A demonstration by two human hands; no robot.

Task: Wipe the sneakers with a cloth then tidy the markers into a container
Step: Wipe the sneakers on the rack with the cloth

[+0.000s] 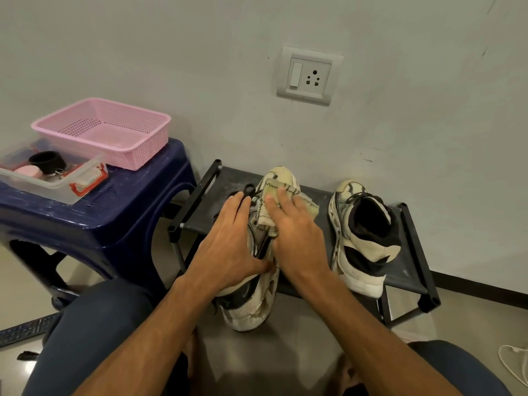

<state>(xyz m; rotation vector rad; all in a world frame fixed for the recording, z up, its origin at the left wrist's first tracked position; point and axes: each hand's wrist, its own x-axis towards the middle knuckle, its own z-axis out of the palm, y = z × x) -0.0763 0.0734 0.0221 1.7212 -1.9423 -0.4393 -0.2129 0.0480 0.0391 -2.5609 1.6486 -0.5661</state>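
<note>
A worn cream and black sneaker [251, 304] lies toe-away on the low black shoe rack [405, 272], its heel hanging off the front edge. My left hand [228, 241] grips its left side, thumb curled over the collar. My right hand [297, 232] presses a folded beige cloth [271, 192] flat onto the sneaker's tongue and laces. The second sneaker [363, 235] stands upright on the rack to the right, untouched. No markers are clearly visible.
A dark blue plastic stool [114, 221] at left carries a pink mesh basket [103, 130] and a clear lidless box [54, 178] holding small items. A wall socket [308, 75] is above. My knees frame the bottom; a white cable [514, 364] lies bottom right.
</note>
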